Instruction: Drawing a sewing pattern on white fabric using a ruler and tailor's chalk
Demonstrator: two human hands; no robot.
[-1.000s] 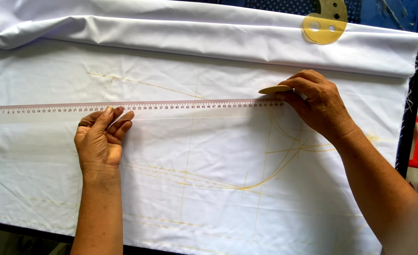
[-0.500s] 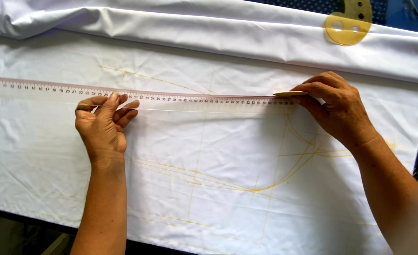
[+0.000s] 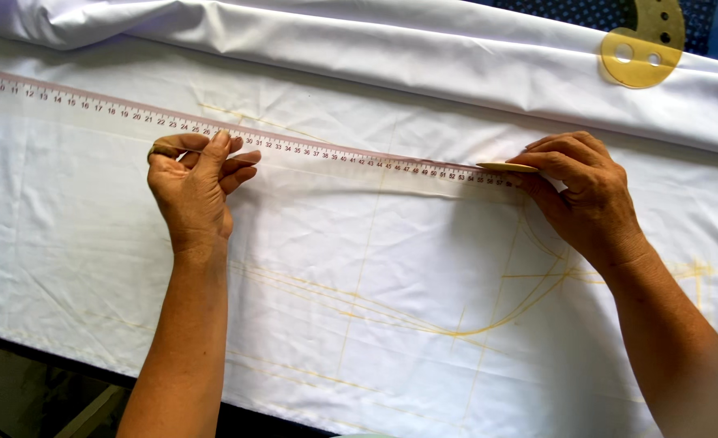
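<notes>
Head view: a long clear ruler point(image 3: 310, 150) lies slantwise across a sheet of white cloth point(image 3: 359, 268) spread flat on a table, its far part bunched in a fold along the top. The ruler's edge runs up to the start of yellow chalk lines point(image 3: 424, 320) already drawn on the cloth — straight strokes and a long curve — so it looks laid there as a guide for a straight stroke.

The left hand point(image 3: 195, 182) rests on the ruler's near edge, fingers drawn close together and bent, fingertips pressing down; that pressure would pin the ruler so it cannot slide on the smooth cloth. It holds nothing else.

The right hand point(image 3: 582, 195) sits at the ruler's right end, thumb and first fingers pinched on a thin flat piece of chalk point(image 3: 506, 166) — its pale edge touches the ruler's end, held low and nearly level with the cloth.

A yellow curved template point(image 3: 642, 45) with round holes lies on the fold at upper right, well apart from both hands.
</notes>
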